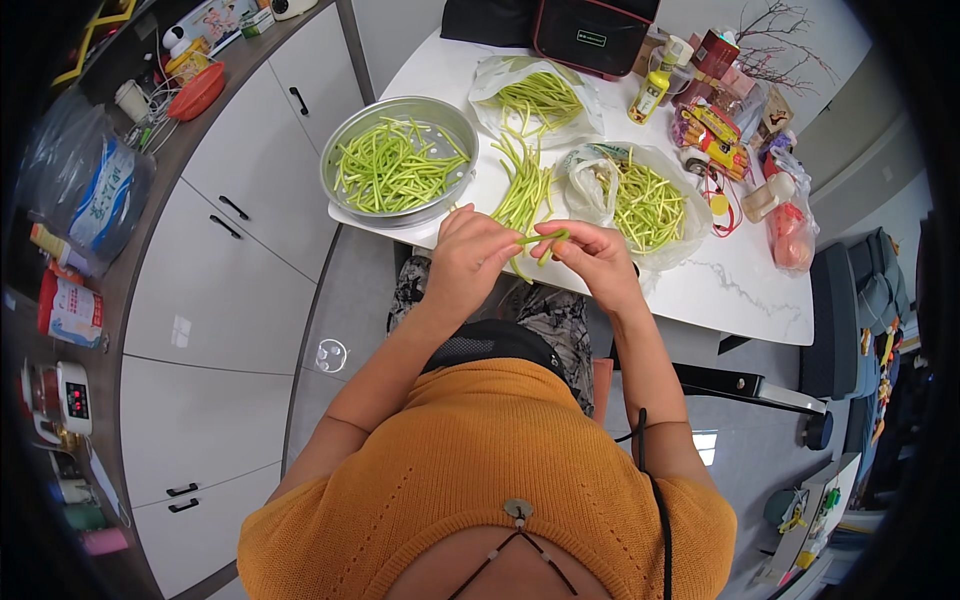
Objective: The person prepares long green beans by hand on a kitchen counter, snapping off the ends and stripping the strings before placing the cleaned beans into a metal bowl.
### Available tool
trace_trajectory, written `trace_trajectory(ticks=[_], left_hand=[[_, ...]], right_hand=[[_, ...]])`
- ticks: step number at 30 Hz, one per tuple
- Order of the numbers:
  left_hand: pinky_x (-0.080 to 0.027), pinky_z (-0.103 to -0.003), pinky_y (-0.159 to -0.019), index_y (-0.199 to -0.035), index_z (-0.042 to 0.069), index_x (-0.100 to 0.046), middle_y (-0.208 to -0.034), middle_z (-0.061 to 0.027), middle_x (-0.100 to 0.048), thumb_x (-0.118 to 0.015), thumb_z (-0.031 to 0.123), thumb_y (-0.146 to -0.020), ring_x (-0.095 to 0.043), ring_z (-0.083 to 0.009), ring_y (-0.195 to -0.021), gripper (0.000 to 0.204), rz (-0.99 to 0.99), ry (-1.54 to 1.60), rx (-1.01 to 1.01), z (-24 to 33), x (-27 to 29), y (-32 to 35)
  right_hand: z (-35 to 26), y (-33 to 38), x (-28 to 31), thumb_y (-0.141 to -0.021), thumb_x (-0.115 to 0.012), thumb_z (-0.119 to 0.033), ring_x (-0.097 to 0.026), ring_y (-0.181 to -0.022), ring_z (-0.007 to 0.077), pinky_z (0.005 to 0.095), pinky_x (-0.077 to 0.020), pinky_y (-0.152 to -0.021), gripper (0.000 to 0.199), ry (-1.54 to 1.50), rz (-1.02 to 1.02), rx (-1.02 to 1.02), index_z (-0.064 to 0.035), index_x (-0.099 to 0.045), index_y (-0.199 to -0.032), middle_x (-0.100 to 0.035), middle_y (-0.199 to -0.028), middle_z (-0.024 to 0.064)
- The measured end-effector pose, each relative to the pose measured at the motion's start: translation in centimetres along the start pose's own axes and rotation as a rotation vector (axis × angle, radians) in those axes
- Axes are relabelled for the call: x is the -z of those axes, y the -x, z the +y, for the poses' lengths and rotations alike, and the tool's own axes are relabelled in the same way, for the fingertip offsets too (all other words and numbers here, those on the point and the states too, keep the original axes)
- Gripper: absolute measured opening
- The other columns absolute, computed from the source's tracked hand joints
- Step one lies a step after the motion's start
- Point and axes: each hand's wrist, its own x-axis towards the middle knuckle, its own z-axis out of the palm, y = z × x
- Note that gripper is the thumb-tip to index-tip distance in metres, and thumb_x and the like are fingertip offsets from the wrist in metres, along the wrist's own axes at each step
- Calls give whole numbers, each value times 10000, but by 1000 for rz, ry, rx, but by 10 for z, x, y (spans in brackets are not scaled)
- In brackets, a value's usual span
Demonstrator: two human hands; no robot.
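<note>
Both my hands are pinched on one thin green vegetable stem [541, 239], held just over the table's front edge. My left hand [468, 258] grips its left part, and my right hand [598, 262] grips the right end close by. Behind them a loose bunch of long green stems [522, 192] lies on the white table [745, 285]. A round metal colander [463, 190] holding short cut stems stands to the left. On the right, an opened white plastic bag [592, 195] holds more short pieces. Another plastic bag [490, 78], farther back, holds long stems.
A black and red box [595, 38] stands at the table's back. A yellow bottle [650, 95], snack packages [712, 140], a jar [768, 197] and a bag of red fruit [792, 235] crowd the right side. White cabinets [220, 330] curve along the left.
</note>
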Motion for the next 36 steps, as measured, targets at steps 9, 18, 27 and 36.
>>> trace_trajectory(ticks=[9,18,27,36], left_hand=[[-394,-372,-857,-844,32,-664,-754,-68,-592,-671,73,-716,-543,-234,-759,134,-11,43,26,0,-3,-2],[-390,-343,-815,-920,53,-677,-702,-54,-556,-635,43,-748,-519,-209,-703,178,0,7,-6,-7,1,-4],[-370,-375,-888,-918,67,-682,-690,-48,-535,-640,66,-748,-519,-207,-701,175,-22,-24,-34,-1,3,-6],[-351,-414,-955,-891,46,-668,-758,-63,-593,-650,70,-746,-564,-212,-766,148,-84,-8,-30,7,5,-4]], right_hand=[[8,-1,3,-900,-541,-133,-575,-809,79,212,-445,-732,234,-24,91,-3,-4,-597,-1087,-651,-882,48],[8,5,12,-912,-508,-348,-595,-856,165,267,-450,-755,437,-427,-65,-26,16,-536,-1153,-644,-950,127],[-3,5,0,-816,-626,-429,-592,-841,158,281,-460,-762,568,-271,-98,-25,8,-543,-1170,-631,-954,102],[-1,5,-1,-862,-587,-76,-607,-847,114,234,-483,-765,258,-89,65,43,4,-583,-1108,-646,-931,78]])
